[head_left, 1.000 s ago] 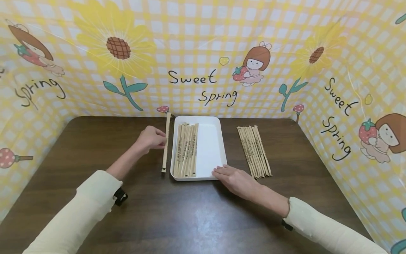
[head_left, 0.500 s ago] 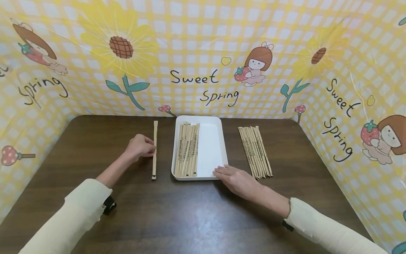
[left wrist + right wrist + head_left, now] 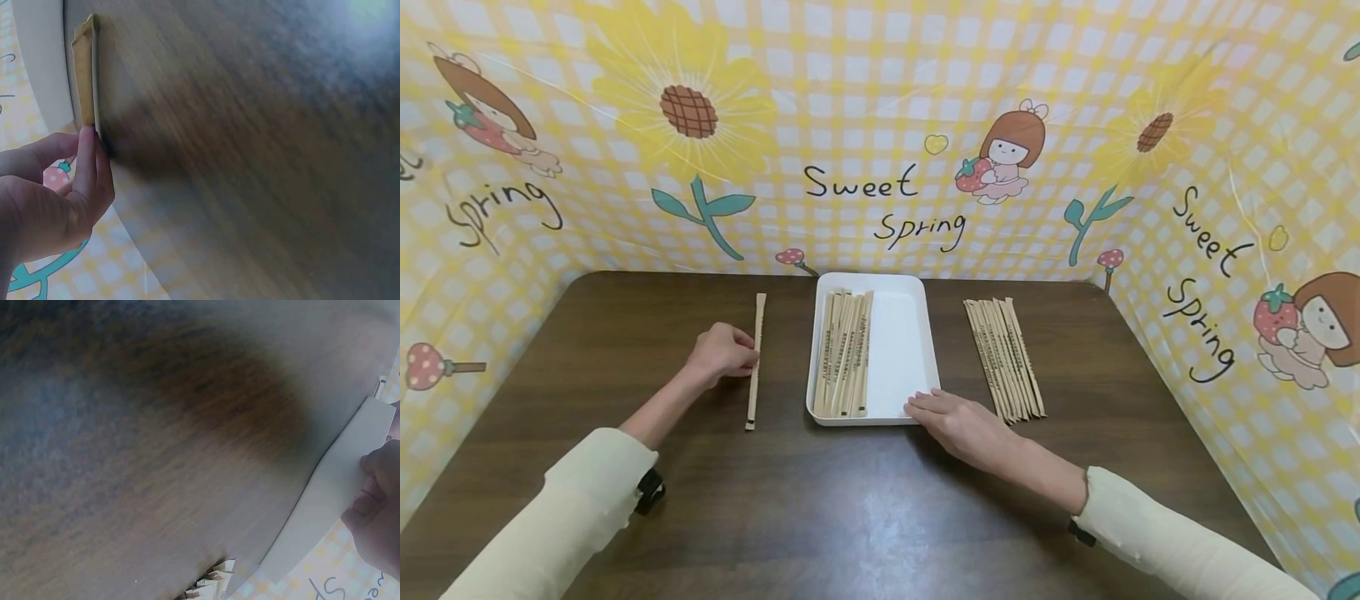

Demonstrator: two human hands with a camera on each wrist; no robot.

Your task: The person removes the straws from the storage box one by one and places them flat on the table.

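A: Left hand [image 3: 721,353] pinches one paper-sleeved stick [image 3: 755,360] near its middle, fingers curled onto it. The stick lies lengthwise on the dark surface [image 3: 850,517], left of the white tray [image 3: 898,350] and apart from it

B: Wrist view agrees: fingertips [image 3: 87,156] on the sleeve's edge, stick [image 3: 84,69] low against the wood. Lifted or resting, can't tell

A: Right hand [image 3: 958,427] lies flat, fingers straight, touching the tray's near right corner. Holds nothing, looks like it steadies the tray

B: Tray has a bundle of sticks [image 3: 844,353] on its left side. Another row [image 3: 1003,357] lies on the surface to the right

A: Step, by my reading: one stick being set out alone at the left. Next calls for letting go cleanly so it lies straight
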